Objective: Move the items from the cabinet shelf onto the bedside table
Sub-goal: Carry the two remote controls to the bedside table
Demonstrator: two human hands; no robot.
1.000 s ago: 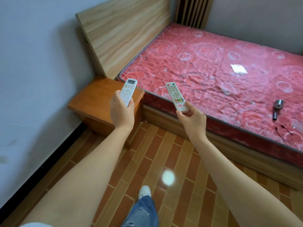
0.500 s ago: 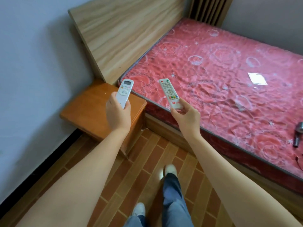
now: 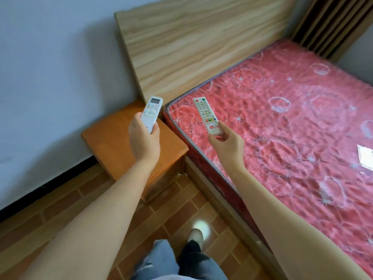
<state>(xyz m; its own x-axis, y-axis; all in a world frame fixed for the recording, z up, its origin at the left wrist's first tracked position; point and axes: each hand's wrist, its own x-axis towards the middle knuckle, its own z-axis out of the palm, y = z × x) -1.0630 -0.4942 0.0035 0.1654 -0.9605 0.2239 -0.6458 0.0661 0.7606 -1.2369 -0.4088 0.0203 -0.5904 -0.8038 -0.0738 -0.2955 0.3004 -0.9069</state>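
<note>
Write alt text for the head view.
Two bare hands each hold a white remote: left hand an air-conditioner remote above an orange bedside table, right hand a TV remote over a red mattress.

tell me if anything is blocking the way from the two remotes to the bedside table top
Nothing visible does. The left hand holds the air-conditioner remote right above the bedside table, whose top is bare. The right hand holds the TV remote over the mattress corner, beside the table.
</note>
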